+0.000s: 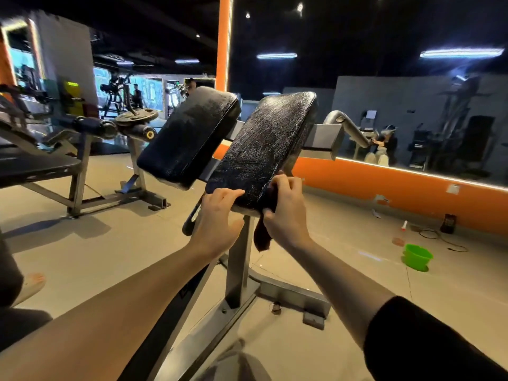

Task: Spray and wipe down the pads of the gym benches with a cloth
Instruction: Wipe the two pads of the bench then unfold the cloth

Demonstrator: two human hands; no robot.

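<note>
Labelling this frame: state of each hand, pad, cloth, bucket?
Left hand: fingers curled over the near pad's lower edge.
Right hand: holds the cloth against the pad corner.
Dark cloth: partly hanging below the pad.
Black cracked vinyl near pad: tilted, glistening.
Black far pad: tilted.
Green plastic bucket: upright on the floor.

Both hands at near end of right pad [265, 149].
Left hand [217, 215] grips its edge; right hand [286, 207] pinches dark cloth [262, 235], probably against the corner.

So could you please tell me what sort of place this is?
Almost certainly a gym: padded bench pads on a steel frame, another bench loaded with a weight plate, and a big wall mirror above an orange wall band.
</note>
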